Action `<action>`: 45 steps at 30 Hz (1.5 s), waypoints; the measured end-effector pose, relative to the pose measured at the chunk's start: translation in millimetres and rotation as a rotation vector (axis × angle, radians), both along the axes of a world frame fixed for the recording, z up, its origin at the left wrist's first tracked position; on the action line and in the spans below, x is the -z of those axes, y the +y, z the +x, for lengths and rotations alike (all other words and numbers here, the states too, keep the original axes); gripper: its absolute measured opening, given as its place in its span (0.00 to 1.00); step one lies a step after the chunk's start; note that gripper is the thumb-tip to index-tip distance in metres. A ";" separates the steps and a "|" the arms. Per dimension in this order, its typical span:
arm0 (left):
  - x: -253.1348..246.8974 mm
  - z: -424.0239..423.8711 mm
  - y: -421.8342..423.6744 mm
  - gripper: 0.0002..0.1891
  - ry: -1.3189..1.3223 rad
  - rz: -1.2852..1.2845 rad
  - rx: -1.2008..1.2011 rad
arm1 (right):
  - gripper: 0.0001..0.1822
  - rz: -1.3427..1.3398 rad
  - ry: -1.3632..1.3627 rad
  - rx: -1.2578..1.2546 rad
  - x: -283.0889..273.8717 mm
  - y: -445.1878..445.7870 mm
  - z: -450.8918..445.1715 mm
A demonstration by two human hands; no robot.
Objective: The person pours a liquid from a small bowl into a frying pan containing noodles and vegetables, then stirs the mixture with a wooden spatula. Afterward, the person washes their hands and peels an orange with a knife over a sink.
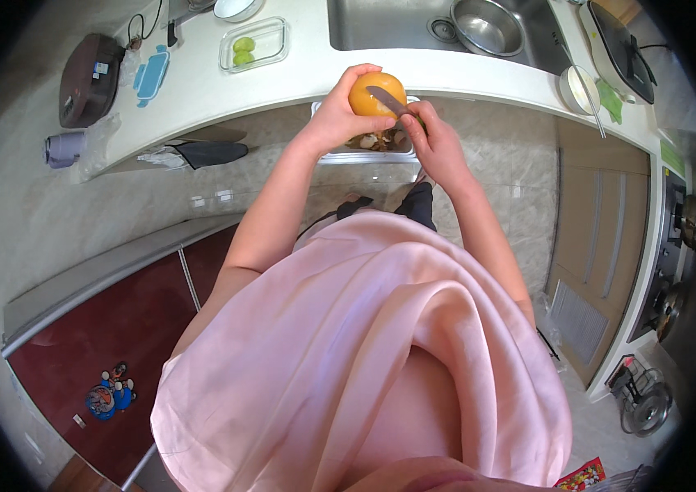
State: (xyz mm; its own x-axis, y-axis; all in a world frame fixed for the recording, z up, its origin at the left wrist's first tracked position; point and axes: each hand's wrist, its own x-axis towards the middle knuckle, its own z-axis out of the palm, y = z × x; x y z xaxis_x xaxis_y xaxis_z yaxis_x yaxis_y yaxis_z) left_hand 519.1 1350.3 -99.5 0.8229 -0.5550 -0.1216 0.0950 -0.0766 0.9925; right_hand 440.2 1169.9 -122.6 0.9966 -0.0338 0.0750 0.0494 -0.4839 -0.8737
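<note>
An orange citrus fruit (375,89) is gripped by my left hand (341,117), thumb along its lower side and fingers over its far side. My right hand (437,138) holds a small knife (388,101) by its handle, mostly hidden in the fingers. The blade lies across the face of the fruit; I cannot tell whether it has entered the peel. Directly beneath both hands stands a white-rimmed bin (372,158) with food scraps (375,141) inside.
Beyond my hands runs a white countertop (305,77). A glass container (255,61) on it holds two green round pieces (243,50), with a blue lid (152,75) to its left. A metal bowl (486,27) sits in the sink (378,24). At right stands a white bowl (578,92).
</note>
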 end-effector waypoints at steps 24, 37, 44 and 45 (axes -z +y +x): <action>-19.9 19.1 7.8 0.38 -0.038 0.112 0.079 | 0.11 -0.175 -0.139 -0.018 -8.5 6.0 15.4; -11.6 14.5 4.2 0.37 0.014 -0.033 -0.112 | 0.11 0.127 -0.017 0.148 -0.8 31.1 21.3; -13.3 24.5 12.0 0.37 0.052 -0.085 -0.133 | 0.11 -0.239 -0.133 0.089 -8.3 2.8 22.4; -15.5 26.2 14.9 0.37 0.054 -0.063 -0.111 | 0.11 -0.282 -0.158 0.067 -8.7 -1.2 23.4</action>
State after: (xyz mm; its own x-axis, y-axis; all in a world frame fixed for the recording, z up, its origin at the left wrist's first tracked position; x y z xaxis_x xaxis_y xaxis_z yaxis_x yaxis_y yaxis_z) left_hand 545.3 1365.2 -84.0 0.8727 -0.4691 -0.1356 0.1533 -0.0004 0.9882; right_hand 463.6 1168.6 -113.9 0.9681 -0.0552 0.2444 0.1334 -0.7123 -0.6891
